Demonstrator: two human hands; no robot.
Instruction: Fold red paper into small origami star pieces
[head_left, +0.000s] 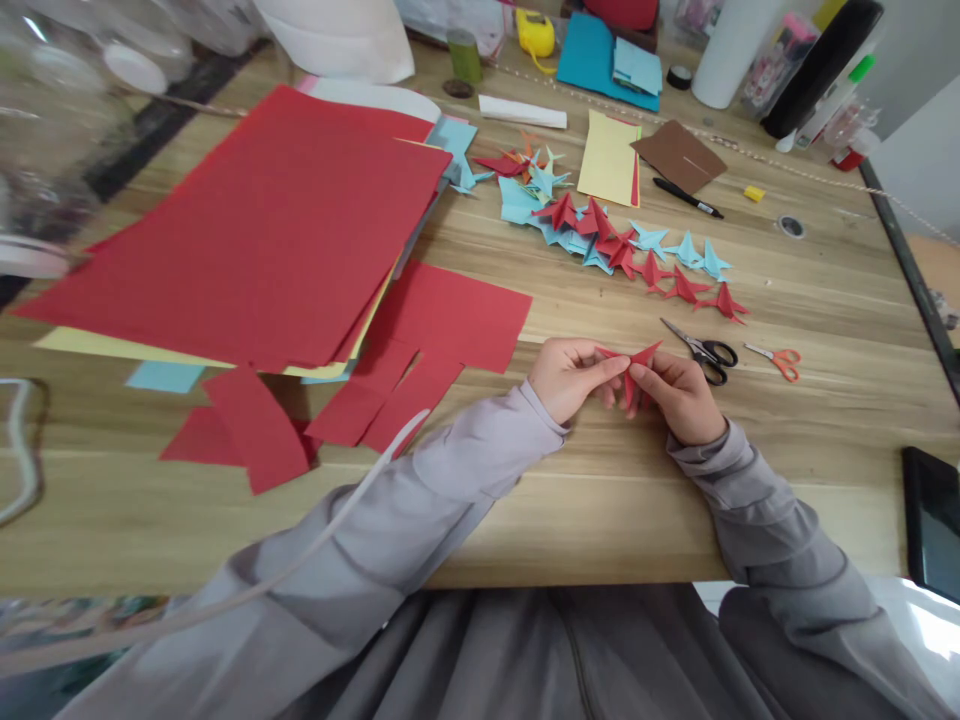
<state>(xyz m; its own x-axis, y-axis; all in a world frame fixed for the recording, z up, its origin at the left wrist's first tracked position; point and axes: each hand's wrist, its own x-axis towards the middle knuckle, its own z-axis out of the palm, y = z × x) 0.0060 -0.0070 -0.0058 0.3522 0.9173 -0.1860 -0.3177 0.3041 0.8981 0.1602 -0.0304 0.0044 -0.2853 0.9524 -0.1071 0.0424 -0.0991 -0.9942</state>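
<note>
A small folded red paper piece (630,380) with pointed ends is held between both hands, over the wooden table. My left hand (571,378) pinches it from the left with thumb and fingers. On its right side my right hand (681,392) pinches it too, the two thumbs almost touching. Black-handled scissors (706,352) lie just beyond my right hand, with orange-handled scissors (780,358) to their right. Behind the hands, folded red paper cranes (651,270) and light blue ones (686,248) lie in slanting rows.
Large red sheets (255,230) cover the table's left part, with cut red pieces (457,310) beside them. Farther back lie yellow paper (607,160), brown paper (679,157), a black pen (688,198) and a yellow tape measure (535,34). A black device (934,520) sits at the right edge.
</note>
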